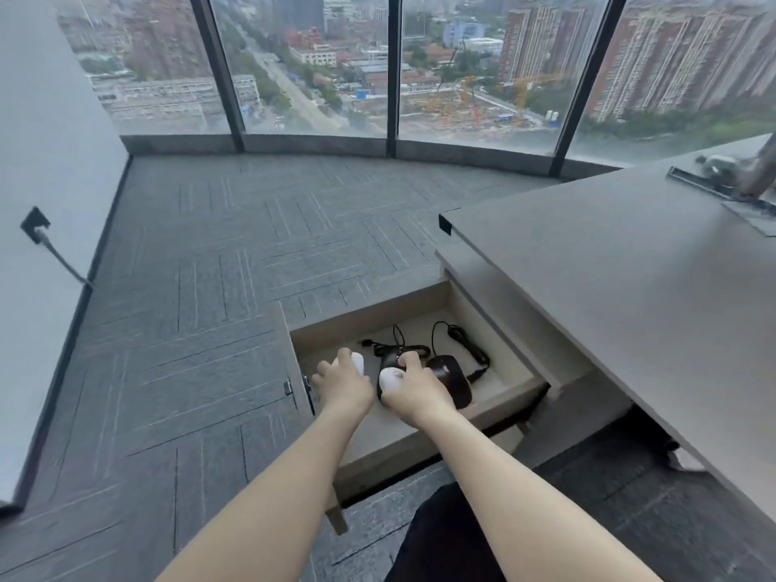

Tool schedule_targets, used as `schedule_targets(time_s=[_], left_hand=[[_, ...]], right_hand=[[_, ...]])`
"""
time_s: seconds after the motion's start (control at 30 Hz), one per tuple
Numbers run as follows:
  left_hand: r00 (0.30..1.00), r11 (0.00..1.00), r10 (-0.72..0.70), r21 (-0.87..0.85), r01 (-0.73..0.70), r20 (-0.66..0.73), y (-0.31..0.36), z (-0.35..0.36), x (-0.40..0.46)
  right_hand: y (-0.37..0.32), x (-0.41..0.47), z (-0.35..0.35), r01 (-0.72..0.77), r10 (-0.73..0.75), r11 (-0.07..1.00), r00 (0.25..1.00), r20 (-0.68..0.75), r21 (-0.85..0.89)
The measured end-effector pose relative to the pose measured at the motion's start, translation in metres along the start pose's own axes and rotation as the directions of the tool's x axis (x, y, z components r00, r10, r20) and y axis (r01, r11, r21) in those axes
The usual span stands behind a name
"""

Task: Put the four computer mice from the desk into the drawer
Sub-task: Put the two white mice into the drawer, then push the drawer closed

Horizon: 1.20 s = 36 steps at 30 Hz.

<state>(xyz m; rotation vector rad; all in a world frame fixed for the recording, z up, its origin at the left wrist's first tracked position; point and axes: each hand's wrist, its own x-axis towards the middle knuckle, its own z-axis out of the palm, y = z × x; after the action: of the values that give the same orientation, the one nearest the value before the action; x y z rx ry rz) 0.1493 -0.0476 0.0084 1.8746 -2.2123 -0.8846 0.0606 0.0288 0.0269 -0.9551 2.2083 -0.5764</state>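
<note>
The drawer (369, 325) under the desk stands pulled out, pale wood inside. Both my hands reach into it. My left hand (342, 382) grips a white mouse (357, 362) at the drawer's left side. My right hand (413, 390) grips a second white mouse (390, 379) near the middle. Two black wired mice lie in the drawer: one (451, 378) to the right of my right hand, another (389, 360) partly hidden behind it. Their black cables (466, 340) coil toward the back of the drawer.
The grey desk top (630, 287) overhangs the drawer on the right, with a metal fitting (722, 182) at its far edge. Grey carpet (189, 308) spreads to the left. A white wall with a socket and cable (35, 226) is at far left; windows lie ahead.
</note>
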Motion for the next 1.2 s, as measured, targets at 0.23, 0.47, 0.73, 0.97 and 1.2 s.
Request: schedule_targets(time_s=[0.23, 0.47, 0.73, 0.97, 1.2], left_hand=[[0.991, 0.99, -0.107, 0.104, 0.098, 0.085, -0.012, 0.023, 0.029], [0.982, 0.99, -0.116, 0.099, 0.102, 0.151, -0.015, 0.024, 0.031], [0.996, 0.985, 0.087, -0.15, -0.091, -0.035, 0.001, -0.012, 0.022], [0.922, 0.861, 0.142, -0.414, -0.294, -0.359, -0.031, -0.072, -0.001], [0.989, 0.795, -0.086, -0.607, -0.004, -0.118, -0.105, -0.058, -0.029]], right_hand=[[0.022, 0.035, 0.014, -0.13, 0.15, 0.954, 0.987, 0.054, -0.272], [0.03, 0.041, 0.018, -0.141, 0.165, 0.885, 0.986, 0.015, -0.444], [0.021, 0.003, 0.0, 0.128, -0.167, 0.973, 0.963, -0.209, -0.19], [0.017, -0.074, 0.018, 0.416, -0.412, 0.909, 0.877, -0.249, -0.038], [0.025, -0.126, 0.069, 0.421, -0.42, 0.907, 0.904, -0.082, 0.003]])
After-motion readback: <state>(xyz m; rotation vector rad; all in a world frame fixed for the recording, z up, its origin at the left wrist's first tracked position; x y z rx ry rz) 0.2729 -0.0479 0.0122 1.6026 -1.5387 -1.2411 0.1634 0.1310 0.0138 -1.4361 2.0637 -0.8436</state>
